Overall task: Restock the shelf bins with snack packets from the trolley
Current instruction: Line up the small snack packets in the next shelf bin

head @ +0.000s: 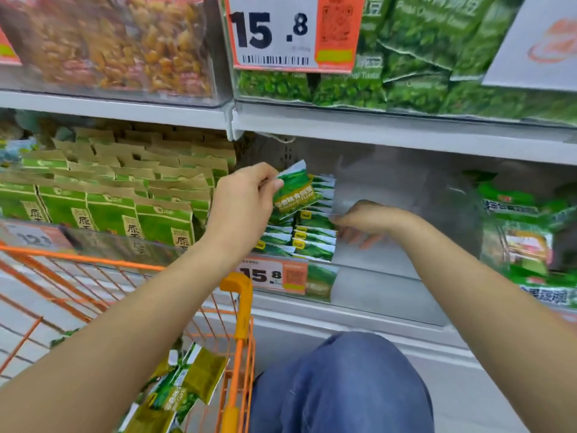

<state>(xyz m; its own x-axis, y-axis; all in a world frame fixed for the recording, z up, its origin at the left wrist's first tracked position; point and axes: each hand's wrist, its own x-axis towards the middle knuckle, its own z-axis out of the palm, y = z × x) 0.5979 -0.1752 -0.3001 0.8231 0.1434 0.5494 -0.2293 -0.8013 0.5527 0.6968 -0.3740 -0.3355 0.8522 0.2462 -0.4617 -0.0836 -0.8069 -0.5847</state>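
Above the stack (pixel 312 235), left hand (pixel 246 198) pinching packet (pixel 296 195); right hand (pixel 362 220) released, steadying. Could topple if dropped carelessly.

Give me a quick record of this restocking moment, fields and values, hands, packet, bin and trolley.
left hand: pinches a green snack packet over the bin
right hand: open, fingers against the stacked packets in the clear bin
bin fill: packets on its left side only, right part bare
trolley: orange, lower left, more green packets inside
price tag: reads 15.8
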